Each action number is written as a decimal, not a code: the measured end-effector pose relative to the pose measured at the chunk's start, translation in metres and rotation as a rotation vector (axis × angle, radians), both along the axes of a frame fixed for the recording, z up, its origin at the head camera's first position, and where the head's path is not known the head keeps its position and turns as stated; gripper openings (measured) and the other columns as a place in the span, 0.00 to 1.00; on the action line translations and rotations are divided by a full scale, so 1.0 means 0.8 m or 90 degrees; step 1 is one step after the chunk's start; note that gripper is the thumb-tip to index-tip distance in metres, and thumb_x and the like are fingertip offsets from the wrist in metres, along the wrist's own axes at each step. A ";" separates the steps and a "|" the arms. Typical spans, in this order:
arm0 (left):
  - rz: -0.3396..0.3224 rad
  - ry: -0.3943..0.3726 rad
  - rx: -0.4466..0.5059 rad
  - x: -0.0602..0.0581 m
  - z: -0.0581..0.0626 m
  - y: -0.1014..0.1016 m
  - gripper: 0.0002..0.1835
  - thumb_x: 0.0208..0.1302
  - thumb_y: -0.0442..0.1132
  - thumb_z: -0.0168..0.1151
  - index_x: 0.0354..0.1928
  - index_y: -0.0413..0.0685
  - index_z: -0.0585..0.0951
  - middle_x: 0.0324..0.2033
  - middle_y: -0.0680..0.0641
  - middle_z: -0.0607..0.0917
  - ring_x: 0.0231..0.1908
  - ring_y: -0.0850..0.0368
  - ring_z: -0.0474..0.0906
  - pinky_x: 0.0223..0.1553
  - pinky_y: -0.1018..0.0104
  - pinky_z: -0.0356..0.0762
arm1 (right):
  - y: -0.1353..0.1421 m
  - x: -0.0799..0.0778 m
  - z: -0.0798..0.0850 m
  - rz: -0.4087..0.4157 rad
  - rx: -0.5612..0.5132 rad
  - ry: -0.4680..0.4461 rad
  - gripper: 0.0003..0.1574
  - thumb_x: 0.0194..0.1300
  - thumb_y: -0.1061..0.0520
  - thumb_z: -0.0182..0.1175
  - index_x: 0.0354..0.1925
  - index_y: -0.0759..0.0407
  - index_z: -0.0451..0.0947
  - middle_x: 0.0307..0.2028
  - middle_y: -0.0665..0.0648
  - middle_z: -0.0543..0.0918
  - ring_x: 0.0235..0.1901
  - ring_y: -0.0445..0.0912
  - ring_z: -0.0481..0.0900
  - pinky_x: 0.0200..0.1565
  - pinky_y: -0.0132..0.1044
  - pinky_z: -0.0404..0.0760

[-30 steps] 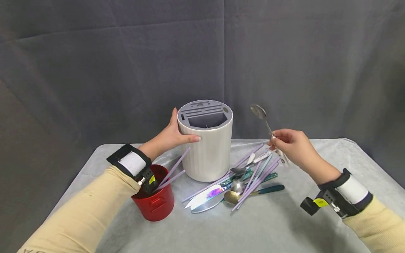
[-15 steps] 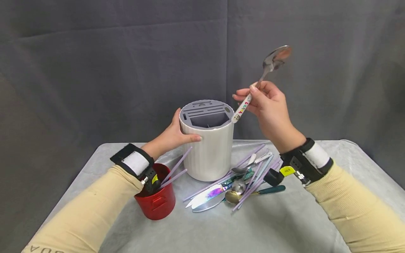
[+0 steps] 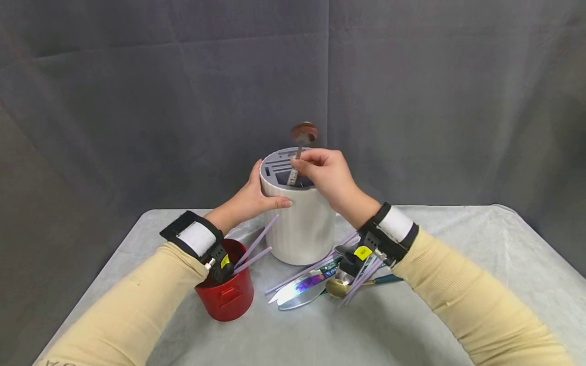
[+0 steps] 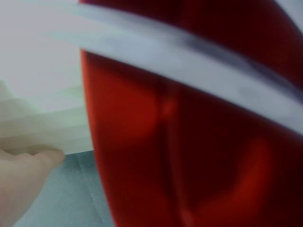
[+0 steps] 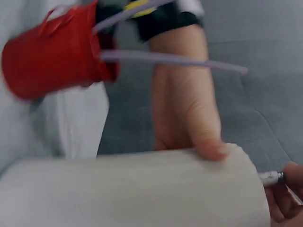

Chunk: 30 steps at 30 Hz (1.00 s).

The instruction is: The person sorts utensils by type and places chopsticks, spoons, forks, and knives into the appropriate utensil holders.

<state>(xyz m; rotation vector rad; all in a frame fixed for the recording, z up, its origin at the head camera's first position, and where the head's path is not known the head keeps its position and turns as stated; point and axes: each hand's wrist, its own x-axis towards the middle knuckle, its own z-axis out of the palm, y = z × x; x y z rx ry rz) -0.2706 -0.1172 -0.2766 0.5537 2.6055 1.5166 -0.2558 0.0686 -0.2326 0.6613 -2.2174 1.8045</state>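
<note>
the holder point(image 3: 299, 229) stands on the table point(image 3: 274, 340), before the curtain point(image 3: 435, 101). the pot point(image 3: 231, 300) sits to its front left, two straws point(image 3: 256, 241) leaning out. knives point(image 3: 299, 290) lie before the holder, loose spoons point(image 3: 337, 288) and loose straws point(image 3: 361, 280) to their right. the left hand point(image 3: 249, 200) is round the holder's left side; the right hand point(image 3: 331, 175) has the spoon point(image 3: 302, 140) over its top, handle end seemingly within the compartment.

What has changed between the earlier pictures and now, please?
The right hand lifted the spoon, then brought it left and down to the grey top of the white holder, handle down. The left hand still grips the holder; the red pot stayed put.
</note>
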 end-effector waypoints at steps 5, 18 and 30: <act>-0.003 -0.006 -0.003 0.000 0.003 0.000 0.59 0.52 0.43 0.68 0.67 0.48 0.28 0.67 0.40 0.46 0.63 0.49 0.50 0.63 0.51 0.53 | 0.000 -0.004 0.003 -0.002 0.156 0.052 0.05 0.57 0.62 0.61 0.34 0.63 0.77 0.31 0.57 0.78 0.31 0.46 0.72 0.33 0.35 0.72; 0.004 -0.015 -0.027 0.001 0.008 -0.002 0.59 0.52 0.46 0.67 0.67 0.50 0.28 0.68 0.41 0.43 0.65 0.49 0.45 0.63 0.48 0.50 | -0.003 -0.019 0.025 0.052 0.421 0.025 0.05 0.55 0.61 0.60 0.31 0.62 0.78 0.27 0.55 0.80 0.27 0.46 0.73 0.29 0.35 0.71; -0.013 -0.005 -0.001 0.002 0.007 -0.004 0.58 0.51 0.42 0.68 0.67 0.51 0.30 0.67 0.43 0.45 0.64 0.52 0.46 0.64 0.51 0.49 | -0.005 -0.027 0.034 0.132 0.472 -0.051 0.05 0.58 0.61 0.57 0.26 0.61 0.77 0.19 0.53 0.70 0.23 0.45 0.66 0.25 0.34 0.63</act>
